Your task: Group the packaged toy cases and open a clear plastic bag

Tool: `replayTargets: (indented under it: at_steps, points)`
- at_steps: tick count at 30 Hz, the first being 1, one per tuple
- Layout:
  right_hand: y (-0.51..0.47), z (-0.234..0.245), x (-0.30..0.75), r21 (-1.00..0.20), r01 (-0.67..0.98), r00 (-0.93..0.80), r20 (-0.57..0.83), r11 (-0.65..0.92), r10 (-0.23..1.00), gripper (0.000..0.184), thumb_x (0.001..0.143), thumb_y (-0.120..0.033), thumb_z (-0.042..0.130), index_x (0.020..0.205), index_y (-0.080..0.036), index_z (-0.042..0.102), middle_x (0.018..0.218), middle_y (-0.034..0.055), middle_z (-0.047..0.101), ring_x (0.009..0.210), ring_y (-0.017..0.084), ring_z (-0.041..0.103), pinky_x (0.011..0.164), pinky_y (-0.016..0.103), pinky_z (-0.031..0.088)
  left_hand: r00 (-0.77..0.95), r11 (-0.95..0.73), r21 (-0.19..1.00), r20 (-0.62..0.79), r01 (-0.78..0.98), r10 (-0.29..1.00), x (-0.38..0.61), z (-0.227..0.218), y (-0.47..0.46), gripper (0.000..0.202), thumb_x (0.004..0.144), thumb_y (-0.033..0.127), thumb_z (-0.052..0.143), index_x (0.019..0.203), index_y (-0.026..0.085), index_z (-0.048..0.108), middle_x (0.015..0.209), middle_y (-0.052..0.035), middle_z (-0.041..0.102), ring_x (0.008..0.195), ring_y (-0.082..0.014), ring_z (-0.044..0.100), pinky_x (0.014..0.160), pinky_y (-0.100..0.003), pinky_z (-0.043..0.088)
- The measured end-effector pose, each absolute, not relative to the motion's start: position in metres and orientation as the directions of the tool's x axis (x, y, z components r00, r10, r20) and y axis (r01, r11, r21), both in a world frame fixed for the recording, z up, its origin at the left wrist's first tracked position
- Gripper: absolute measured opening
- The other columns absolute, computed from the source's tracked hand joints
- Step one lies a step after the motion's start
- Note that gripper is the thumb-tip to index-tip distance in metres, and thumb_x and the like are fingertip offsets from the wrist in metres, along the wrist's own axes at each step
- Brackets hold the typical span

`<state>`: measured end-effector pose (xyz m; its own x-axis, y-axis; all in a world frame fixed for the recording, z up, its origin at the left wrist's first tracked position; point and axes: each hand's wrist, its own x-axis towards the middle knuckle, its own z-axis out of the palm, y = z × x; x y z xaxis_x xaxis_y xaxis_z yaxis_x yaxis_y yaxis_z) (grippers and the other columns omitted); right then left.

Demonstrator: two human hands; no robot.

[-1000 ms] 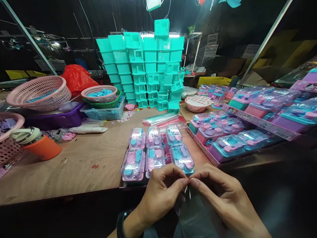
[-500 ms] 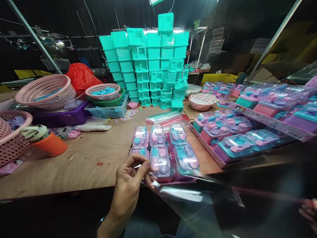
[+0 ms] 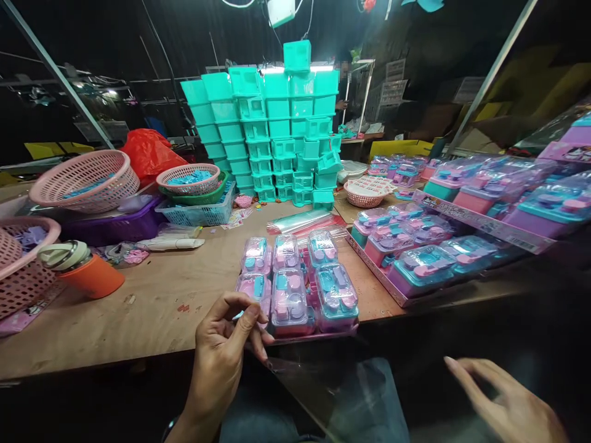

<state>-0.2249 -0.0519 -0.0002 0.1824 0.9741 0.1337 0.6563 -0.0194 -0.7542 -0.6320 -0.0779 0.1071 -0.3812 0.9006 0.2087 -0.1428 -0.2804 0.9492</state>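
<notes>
Right hand (image 3: 505, 403) back in view (fingers spread); left hand (image 3: 221, 351) grip still pinches clear bag (image 3: 314, 384).

Six toy packs (image 3: 290, 288), three pink baskets (image 3: 85, 179).

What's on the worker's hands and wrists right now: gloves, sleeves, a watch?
Both hands are bare, with no gloves or rings visible. The left hand shows a thin dark band at the wrist, at the frame's bottom edge, possibly a watch strap. The right hand is blurred; no sleeve or band shows on it.
</notes>
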Motion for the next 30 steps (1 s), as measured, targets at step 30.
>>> replayTargets:
  at_steps: [30]
  points:
    - [-0.045,0.034,-0.433,-0.730,-0.401,-0.795,-0.022,-0.553,0.606,0.067,0.078,-0.052,0.085,0.136,-0.025,0.067,0.125,0.0088,0.071,0.109,0.017,0.067,0.092,0.022,0.046,-0.207,-0.255,0.889,0.187,-0.380,0.960,-0.660,0.132,-0.129,0.039,0.088,0.042,0.078,0.089,0.024,0.044,0.088,-0.0043,0.084,0.047,-0.0187,0.072,0.031,-0.016,0.046]
